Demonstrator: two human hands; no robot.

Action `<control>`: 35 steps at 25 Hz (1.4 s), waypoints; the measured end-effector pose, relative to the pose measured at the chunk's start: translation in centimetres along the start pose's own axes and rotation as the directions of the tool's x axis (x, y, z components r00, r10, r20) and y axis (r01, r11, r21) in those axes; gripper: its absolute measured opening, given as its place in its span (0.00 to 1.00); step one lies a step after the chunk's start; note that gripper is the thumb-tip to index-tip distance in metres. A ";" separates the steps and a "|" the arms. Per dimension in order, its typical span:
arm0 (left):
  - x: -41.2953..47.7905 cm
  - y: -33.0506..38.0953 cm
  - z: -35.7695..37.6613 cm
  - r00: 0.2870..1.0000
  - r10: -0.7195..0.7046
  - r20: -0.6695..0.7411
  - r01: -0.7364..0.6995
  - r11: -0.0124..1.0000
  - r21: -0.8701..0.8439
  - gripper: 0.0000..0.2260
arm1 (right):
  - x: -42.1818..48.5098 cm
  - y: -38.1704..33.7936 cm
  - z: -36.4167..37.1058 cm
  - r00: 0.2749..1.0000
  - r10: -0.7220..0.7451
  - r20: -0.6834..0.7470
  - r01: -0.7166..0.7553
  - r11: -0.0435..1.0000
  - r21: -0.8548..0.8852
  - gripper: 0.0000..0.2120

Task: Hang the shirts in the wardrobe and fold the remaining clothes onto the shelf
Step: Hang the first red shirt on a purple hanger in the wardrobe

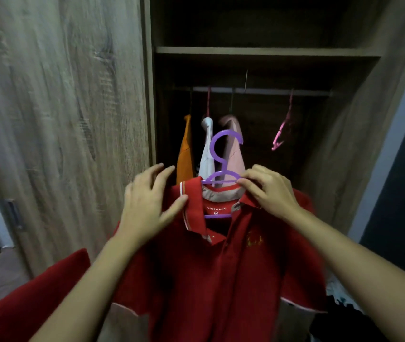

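A red polo shirt [221, 272] hangs on a purple plastic hanger [223, 154] in front of the open wardrobe. My right hand [268, 191] pinches the hanger's shoulder bar and the shirt's collar at the right. My left hand [149, 206] lies on the shirt's left collar and shoulder with its fingers spread, thumb against the collar. The hanger's hook stands upright, below the level of the rail [258, 91].
On the rail hang an orange shirt [185, 151], a white shirt [207, 154], a pink shirt [233, 156] and an empty pink hanger [283, 127]. A shelf [265, 51] spans above. The wooden wardrobe door [60, 119] stands left. Dark clothes [339, 319] lie at the lower right.
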State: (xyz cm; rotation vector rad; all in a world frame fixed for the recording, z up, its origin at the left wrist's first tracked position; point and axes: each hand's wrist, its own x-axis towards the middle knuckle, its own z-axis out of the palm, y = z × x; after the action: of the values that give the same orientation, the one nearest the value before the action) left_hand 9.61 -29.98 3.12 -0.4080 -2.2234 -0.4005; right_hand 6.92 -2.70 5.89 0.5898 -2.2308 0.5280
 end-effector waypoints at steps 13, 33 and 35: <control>0.7 -3.9 -0.3 0.997 0.007 0.078 0.031 0.880 -0.474 0.12 | -1.6 4.6 -3.4 0.909 0.148 0.389 -0.227 0.960 0.166 0.18; 2.1 -5.2 -1.5 0.944 0.050 0.325 0.168 0.777 -0.607 0.14 | -1.3 3.6 -5.4 0.969 0.173 0.176 -0.189 0.978 0.083 0.10; 2.9 -5.2 -2.5 0.887 0.089 0.453 0.271 0.694 -0.667 0.25 | -1.5 3.5 -5.2 0.969 0.179 0.169 -0.199 0.974 0.106 0.10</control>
State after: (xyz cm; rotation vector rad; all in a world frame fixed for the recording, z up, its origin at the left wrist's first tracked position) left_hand 7.34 -35.25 6.15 -0.8781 -2.4638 -1.3903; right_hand 8.78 3.30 7.38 0.4973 -2.4335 0.7429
